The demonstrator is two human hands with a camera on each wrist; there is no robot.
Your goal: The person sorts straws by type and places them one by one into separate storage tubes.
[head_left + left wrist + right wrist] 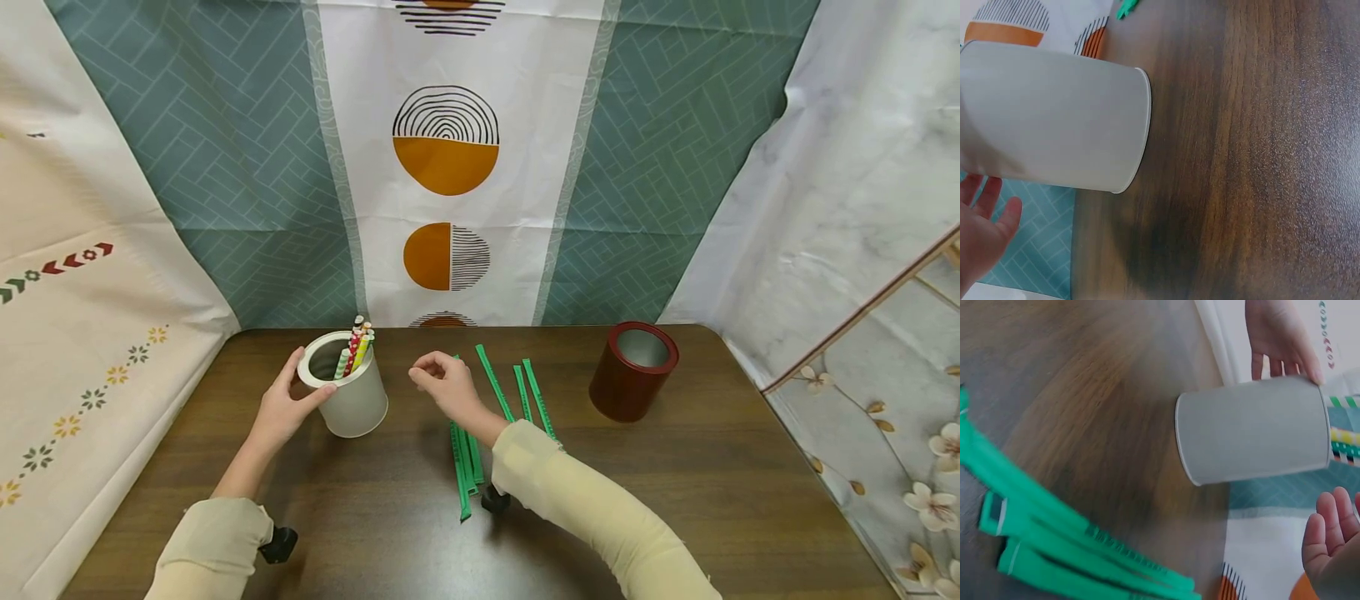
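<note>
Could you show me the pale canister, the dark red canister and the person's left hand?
Pale canister (357, 406): head view, on its outer side wall.
Dark red canister (626, 387): head view, on its outer side wall.
Left hand (287, 408): head view, on the middle of the hand.

Off-white can (358, 403) standing on the tabletop (375, 517), bunch of patterned sticks (356, 346) poking out; skinny green packets (459, 467) lying nearby.

Wht can (356, 408), grn dk-print pkts (1085, 540)

A gap lies free between the green sticks (541, 398) and red can (625, 388), the right sleeve (600, 512) barring its near end.
</note>
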